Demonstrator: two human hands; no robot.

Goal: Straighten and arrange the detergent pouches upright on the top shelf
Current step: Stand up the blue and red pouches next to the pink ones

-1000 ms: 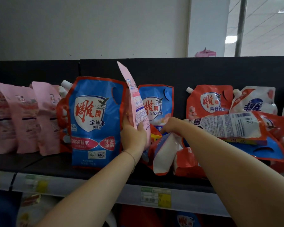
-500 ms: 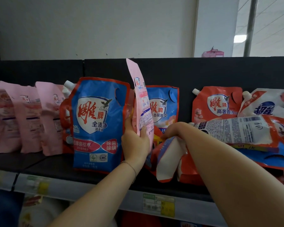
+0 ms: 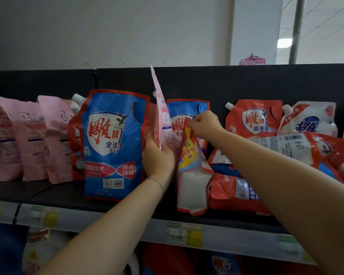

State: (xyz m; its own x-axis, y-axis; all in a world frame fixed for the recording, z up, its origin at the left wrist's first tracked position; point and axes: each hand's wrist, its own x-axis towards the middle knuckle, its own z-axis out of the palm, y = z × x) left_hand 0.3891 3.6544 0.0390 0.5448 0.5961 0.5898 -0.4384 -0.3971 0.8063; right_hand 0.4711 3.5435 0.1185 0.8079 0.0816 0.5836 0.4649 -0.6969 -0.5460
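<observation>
On the top shelf (image 3: 68,197) my left hand (image 3: 157,159) grips a pink pouch (image 3: 160,108) edge-on and upright, right of a large blue pouch (image 3: 113,143) that stands upright. My right hand (image 3: 204,126) pinches the top corner of a red and white pouch (image 3: 193,175) with a yellow price sticker and holds it nearly upright on the shelf front. Behind both stands another blue pouch (image 3: 189,112). To the right, several red and blue pouches (image 3: 234,191) lie flat in a pile, one with its white back (image 3: 282,143) up.
Three pink pouches (image 3: 30,139) stand in a row at the left. A red pouch (image 3: 252,118) and a white pouch (image 3: 308,122) stand at the back right against the black back panel (image 3: 246,84). Price tags (image 3: 184,234) line the shelf edge; more pouches show below.
My right hand rose from the lying pile and pulled the red and white pouch up by its top corner, from flat to nearly upright. The left hand kept holding the pink pouch.
</observation>
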